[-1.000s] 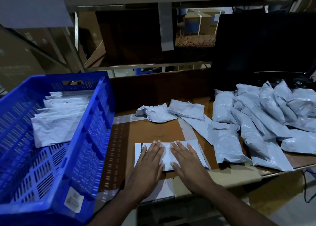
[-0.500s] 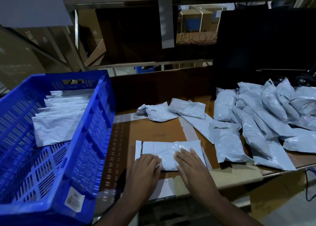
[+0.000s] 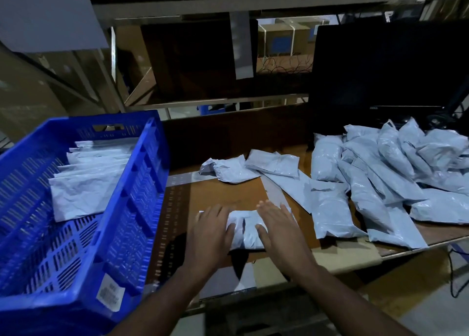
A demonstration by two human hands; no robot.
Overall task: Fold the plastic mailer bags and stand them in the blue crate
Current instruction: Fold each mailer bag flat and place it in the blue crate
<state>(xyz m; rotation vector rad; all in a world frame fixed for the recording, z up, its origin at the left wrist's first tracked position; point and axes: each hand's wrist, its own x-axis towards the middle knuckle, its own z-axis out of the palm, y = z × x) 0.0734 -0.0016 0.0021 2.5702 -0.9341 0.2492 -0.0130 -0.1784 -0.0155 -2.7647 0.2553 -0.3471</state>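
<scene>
A: Down at the near edge of the table (image 3: 228,193), a folded mailer bag (image 3: 247,230) is being pressed flat. The left hand (image 3: 212,236) is laid on its left end, the right hand (image 3: 278,229) on its right end.

B: And the fingers?

A: Straight and spread on both hands, nothing curled round the plastic. The bag is pinned under the palms, with a creased strip of it seen between the two thumbs.

B: The blue crate (image 3: 76,280) is seen to the left of that bag, tilted, with a white label (image 3: 110,293) stuck on its near corner.

A: Inside it, a row of folded bags (image 3: 86,183) is stood on edge, one behind the other, leaning toward the far wall of the crate.

B: Beyond the pressed bag, what is found?

A: Two crumpled bags (image 3: 251,166) are lying just past it on the wood, side by side and touching. To the right of the pressed bag, a loose heap of unfolded bags (image 3: 380,180) is spread out, overlapping all the way to the table's right edge.

B: Farther back still?

A: A dark monitor (image 3: 388,66) is stood behind that heap, and metal shelving (image 3: 228,3) is seen across the top.
</scene>
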